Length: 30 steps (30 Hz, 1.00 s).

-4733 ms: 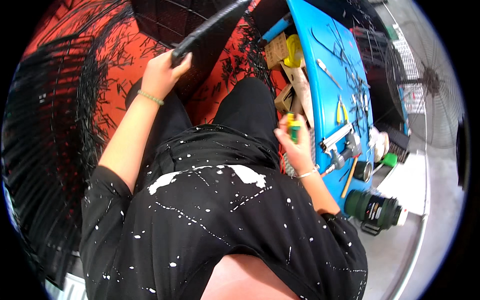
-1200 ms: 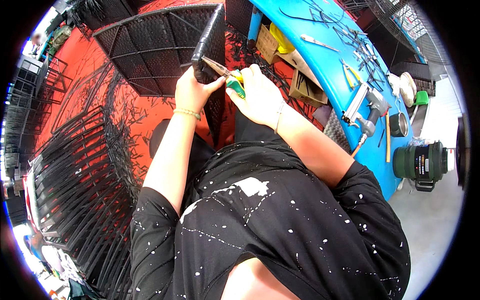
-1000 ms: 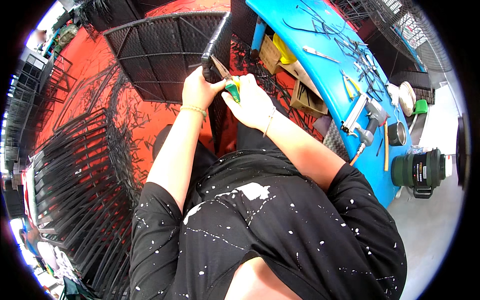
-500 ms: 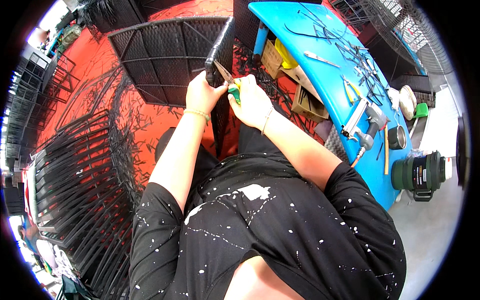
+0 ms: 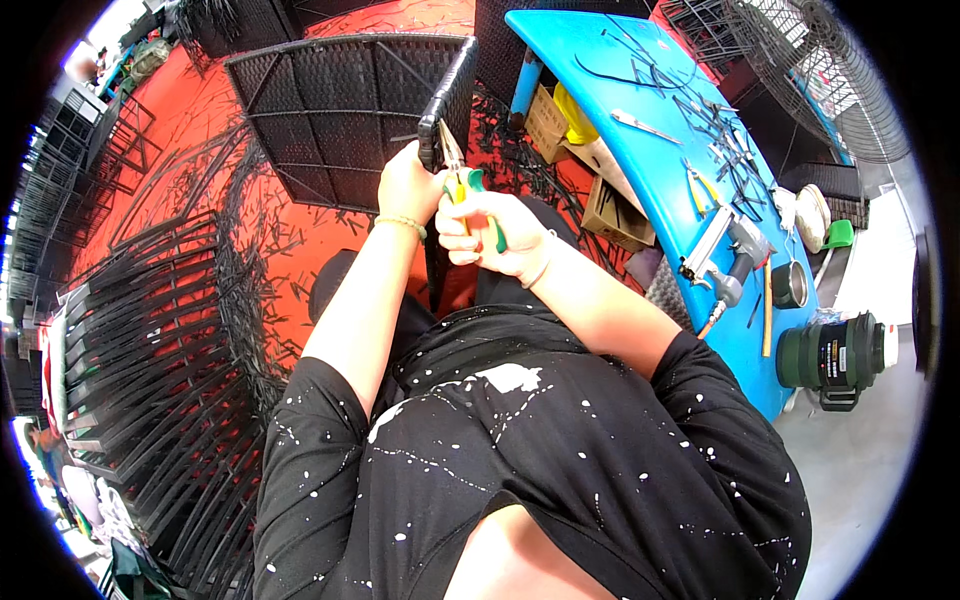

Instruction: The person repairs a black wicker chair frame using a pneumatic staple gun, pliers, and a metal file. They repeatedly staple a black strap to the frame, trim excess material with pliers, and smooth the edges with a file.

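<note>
Your L hand [image 5: 408,190] is wrapped around the lower end of the rim of the black woven panel [image 5: 455,92], w/ the panel standing upright in front of you, btwn your body and the red floor [image 5: 310,235] beyond. Your R hand [image 5: 495,232] grasps the green-and-yellow pliers [image 5: 455,170] by the handles, fingers curled round them; nose points up & away from you, tips right by the rim's end, just R of your L hand. Can't tell if they bite on anything. Both hands are v. close together.

To your R, the blue table [image 5: 650,165] has black strips [image 5: 735,160], yellow-handled pliers [image 5: 706,185], a gray air tool [image 5: 740,255], a metal cup [image 5: 790,285] etc. Cardboard box [image 5: 620,215] sits under its edge, black scraps [image 5: 500,130] nearby on the floor, dark slatted frames [image 5: 160,380] to your L
</note>
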Tool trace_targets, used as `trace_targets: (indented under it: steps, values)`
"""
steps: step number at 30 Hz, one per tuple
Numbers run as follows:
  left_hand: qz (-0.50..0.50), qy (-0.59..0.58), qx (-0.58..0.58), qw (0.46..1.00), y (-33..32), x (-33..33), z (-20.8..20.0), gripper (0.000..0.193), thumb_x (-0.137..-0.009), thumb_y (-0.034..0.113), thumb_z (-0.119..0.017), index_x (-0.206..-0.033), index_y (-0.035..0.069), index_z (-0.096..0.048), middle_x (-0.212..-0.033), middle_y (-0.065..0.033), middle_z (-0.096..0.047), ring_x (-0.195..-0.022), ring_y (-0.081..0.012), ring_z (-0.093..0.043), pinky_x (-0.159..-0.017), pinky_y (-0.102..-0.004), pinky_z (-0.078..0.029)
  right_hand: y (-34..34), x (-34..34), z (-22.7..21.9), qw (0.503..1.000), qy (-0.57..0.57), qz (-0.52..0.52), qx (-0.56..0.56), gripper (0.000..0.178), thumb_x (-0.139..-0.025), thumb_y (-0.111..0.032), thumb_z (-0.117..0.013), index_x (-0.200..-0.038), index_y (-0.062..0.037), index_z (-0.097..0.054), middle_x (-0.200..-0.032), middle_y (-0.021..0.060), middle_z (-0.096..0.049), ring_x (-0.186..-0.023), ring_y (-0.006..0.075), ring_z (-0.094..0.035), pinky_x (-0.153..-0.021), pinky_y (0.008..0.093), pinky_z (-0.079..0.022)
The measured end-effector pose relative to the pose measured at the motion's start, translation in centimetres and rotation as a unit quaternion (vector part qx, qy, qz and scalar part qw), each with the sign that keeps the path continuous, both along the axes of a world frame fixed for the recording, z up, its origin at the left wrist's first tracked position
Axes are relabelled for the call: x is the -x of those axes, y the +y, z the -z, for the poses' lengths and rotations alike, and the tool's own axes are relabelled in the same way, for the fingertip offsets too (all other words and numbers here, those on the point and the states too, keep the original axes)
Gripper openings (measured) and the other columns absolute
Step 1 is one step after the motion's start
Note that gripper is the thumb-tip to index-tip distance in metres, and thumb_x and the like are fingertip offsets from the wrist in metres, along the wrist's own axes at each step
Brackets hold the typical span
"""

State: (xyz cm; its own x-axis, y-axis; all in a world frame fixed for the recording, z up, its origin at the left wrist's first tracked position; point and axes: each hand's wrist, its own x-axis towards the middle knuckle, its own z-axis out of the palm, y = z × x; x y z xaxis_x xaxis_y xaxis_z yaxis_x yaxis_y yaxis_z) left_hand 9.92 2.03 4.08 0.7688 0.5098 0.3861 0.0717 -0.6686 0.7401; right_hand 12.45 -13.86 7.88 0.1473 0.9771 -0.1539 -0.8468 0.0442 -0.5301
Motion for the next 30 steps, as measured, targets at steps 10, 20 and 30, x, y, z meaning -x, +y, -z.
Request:
trace_targets:
  steps: [10, 20, 30]
  values:
    - [0.006, -0.005, 0.017, 1.0, -0.1, 0.7, -0.6, 0.022, -0.07, 0.019, -0.076, -0.086, 0.007, -0.067, -0.08, -0.015, -0.068, -0.077, -0.0337, -0.067, -0.067, -0.0411, -0.053, 0.2, 0.6, 1.2, 0.999, 0.0, -0.007, -0.034, 0.012, -0.092, -0.019, -0.052, -0.086, -0.0091, -0.048, -0.069, -0.0008, -0.043, -0.056, 0.008, -0.039, -0.047, 0.0214, -0.033]
    - [-0.027, 0.019, -0.014, 0.999, -0.3, 0.7, -0.3, 0.023, -0.071, 0.02, -0.074, -0.086, 0.005, -0.064, -0.084, -0.016, -0.067, -0.081, -0.0354, -0.065, -0.07, -0.0426, -0.052, 0.1, -0.2, 2.4, 0.726, -0.631, 0.19, 0.196, 0.042, -0.076, -0.021, -0.076, -0.104, -0.0025, -0.051, -0.088, 0.0044, -0.054, -0.081, 0.0145, -0.052, -0.076, 0.0298, -0.046]
    - [-0.028, -0.014, -0.033, 0.999, 0.0, 0.1, 0.6, 0.021, -0.073, 0.02, -0.074, -0.086, 0.006, -0.065, -0.082, -0.0156, -0.067, -0.079, -0.035, -0.065, -0.069, -0.0425, -0.052, 0.2, -1.4, 1.6, 0.505, -0.753, 0.328, 0.266, 0.025, -0.075, -0.022, -0.069, -0.089, -0.0057, -0.055, -0.079, 0.0159, -0.064, -0.074, 0.036, -0.064, -0.066, 0.0433, -0.052]
